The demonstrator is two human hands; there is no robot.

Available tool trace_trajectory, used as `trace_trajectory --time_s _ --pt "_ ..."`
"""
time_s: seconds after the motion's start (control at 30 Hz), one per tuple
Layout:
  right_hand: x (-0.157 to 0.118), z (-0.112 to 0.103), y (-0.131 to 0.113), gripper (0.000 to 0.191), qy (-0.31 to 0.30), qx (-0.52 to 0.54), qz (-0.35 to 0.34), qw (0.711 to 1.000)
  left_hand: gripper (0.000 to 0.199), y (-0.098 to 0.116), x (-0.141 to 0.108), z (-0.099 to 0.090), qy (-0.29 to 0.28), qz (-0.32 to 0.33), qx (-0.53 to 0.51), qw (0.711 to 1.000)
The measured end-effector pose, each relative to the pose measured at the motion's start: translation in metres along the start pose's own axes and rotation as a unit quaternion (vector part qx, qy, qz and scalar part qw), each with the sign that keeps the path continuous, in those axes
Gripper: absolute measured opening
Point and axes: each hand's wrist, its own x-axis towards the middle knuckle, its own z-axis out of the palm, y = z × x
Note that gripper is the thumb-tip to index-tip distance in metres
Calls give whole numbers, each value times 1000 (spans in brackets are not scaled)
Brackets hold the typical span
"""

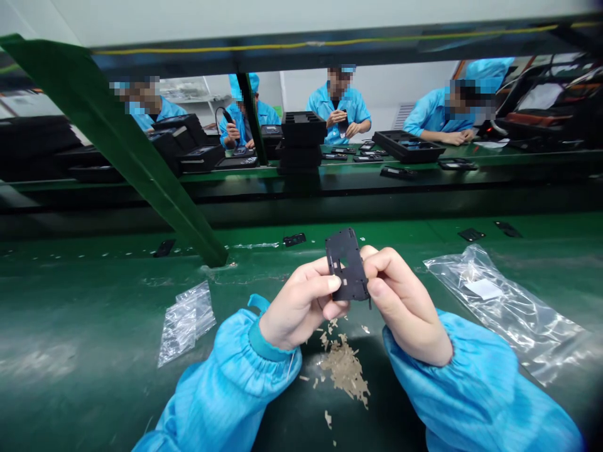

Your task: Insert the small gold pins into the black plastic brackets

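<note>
A thin black plastic housing part, shaped like a phone's mid-frame with cut-outs, is held up above the green bench. My left hand grips its left side, the thumb lying across the lower face near two small pale patches. At the right edge, the thumb and bent fingers of my right hand pinch together against the part. Whether a small piece sits between those fingertips is hidden. Below the hands, a loose heap of small beige slips is spread on the bench.
Clear plastic bags lie at left and right. Small black parts dot the bench's far side. A slanted green post stands at left. Beyond, co-workers in blue sit by black trays.
</note>
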Motion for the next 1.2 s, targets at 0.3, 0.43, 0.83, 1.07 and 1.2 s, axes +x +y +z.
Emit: trace_trajectory --time_s 0.3,0.43,0.83,1.07,1.2 --pt "0 -2 4 14 -8 -42 -50 998 11 0 -3 8 9 -28 -94 995" --pt "1 -2 7 14 16 -92 -83 992 6 -3 -5 11 20 -21 -110 994" --pt "-1 1 13 12 80 -195 -120 970 11 -14 -8 17 90 19 -53 994" --pt "0 3 21 11 110 -230 -167 952 9 -16 -11 23 105 23 -71 992" --pt "2 3 27 12 117 -254 -204 938 7 -16 -10 23 106 18 -90 990"
